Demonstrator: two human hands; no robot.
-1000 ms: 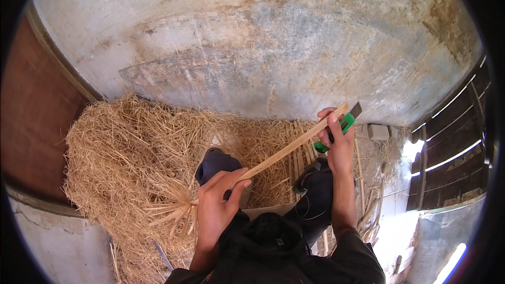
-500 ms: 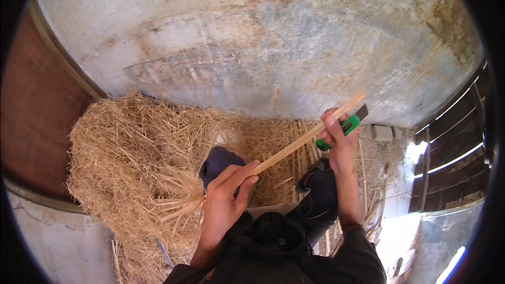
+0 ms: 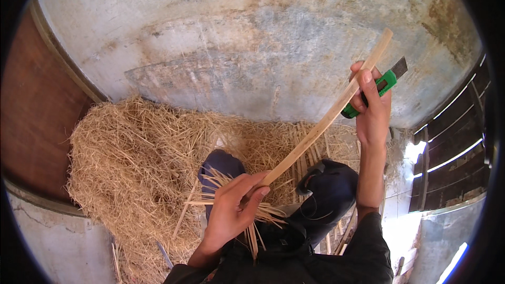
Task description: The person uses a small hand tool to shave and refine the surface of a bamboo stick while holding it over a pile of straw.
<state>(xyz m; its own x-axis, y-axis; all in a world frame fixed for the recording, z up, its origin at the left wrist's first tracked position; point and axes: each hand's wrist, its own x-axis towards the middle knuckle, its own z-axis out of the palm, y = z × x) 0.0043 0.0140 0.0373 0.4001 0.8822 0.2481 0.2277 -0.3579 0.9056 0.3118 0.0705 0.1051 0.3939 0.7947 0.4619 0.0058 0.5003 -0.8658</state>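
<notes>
A long pale strip of wood or bamboo (image 3: 321,126) slants up from lower left to upper right between my hands. My left hand (image 3: 235,208) is closed round its lower end, thumb and fingers pinching it. Thin slivers (image 3: 258,229) fan out around and beneath that hand; the hand hides where they join the strip. Higher up, my right hand (image 3: 374,100) grips the strip near its top end. The same hand also has a green utility knife (image 3: 386,81) in it, its blade extended up and to the right, beside the strip.
A big heap of dry shavings (image 3: 131,163) fills the left side. My knees (image 3: 223,163) are bent below the strip. More strips and shavings lie on the floor (image 3: 310,147) ahead. A stained wall (image 3: 252,42) rises in front; a slatted dark panel (image 3: 452,147) stands at right.
My right hand has risen up and to the right with the knife and the strip's upper end. My left hand shifted slightly right; the slivers now spread across my lap.
</notes>
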